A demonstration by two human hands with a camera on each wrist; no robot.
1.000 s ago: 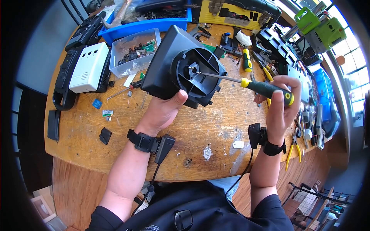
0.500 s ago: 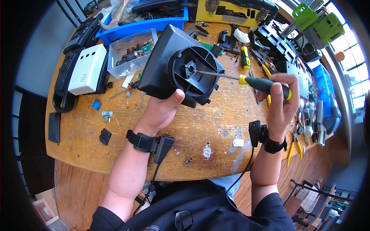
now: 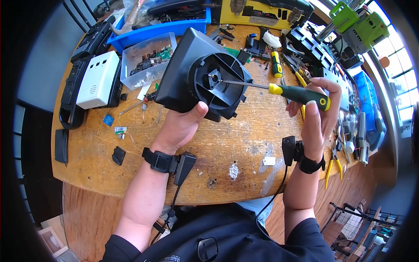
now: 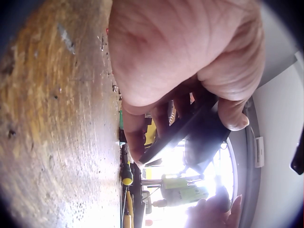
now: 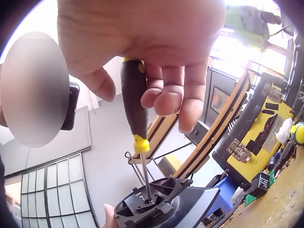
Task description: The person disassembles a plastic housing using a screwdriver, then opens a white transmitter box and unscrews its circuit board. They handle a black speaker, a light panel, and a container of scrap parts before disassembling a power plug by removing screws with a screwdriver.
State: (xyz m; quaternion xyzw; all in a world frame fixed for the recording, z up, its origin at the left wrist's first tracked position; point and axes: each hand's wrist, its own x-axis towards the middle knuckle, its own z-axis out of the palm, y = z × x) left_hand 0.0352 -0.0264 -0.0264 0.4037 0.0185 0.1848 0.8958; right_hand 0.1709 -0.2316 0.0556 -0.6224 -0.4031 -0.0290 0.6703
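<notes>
My left hand (image 3: pixel 180 129) grips a black plastic housing (image 3: pixel 176 70) from below, thumb on the near side and fingers behind it. A round ribbed collar (image 3: pixel 229 98) on the housing faces right. My right hand (image 3: pixel 321 124) holds a screwdriver (image 3: pixel 303 95) with a dark green and yellow handle. Its metal shaft (image 3: pixel 248 84) runs left into the collar, the tip at the small central mount (image 3: pixel 212 79). In the right wrist view, the fingers (image 5: pixel 168 102) bend beside the screwdriver handle (image 5: pixel 134 99), while the thumb stands a little off it.
A clear bin of circuit parts (image 3: pixel 131 81) and a white box (image 3: pixel 97 83) stand at the left. Behind them is a blue tray (image 3: pixel 152 40). A second screwdriver (image 3: pixel 276 64), pliers (image 3: pixel 334 168) and a green drill (image 3: pixel 360 32) are at the right. Scraps dot the wooden table (image 3: pixel 222 153).
The right hand's fingers have loosened and shifted around the screwdriver handle. The tip stays inside the collar. The housing and left hand keep their pose, with a slight leftward drift in view.
</notes>
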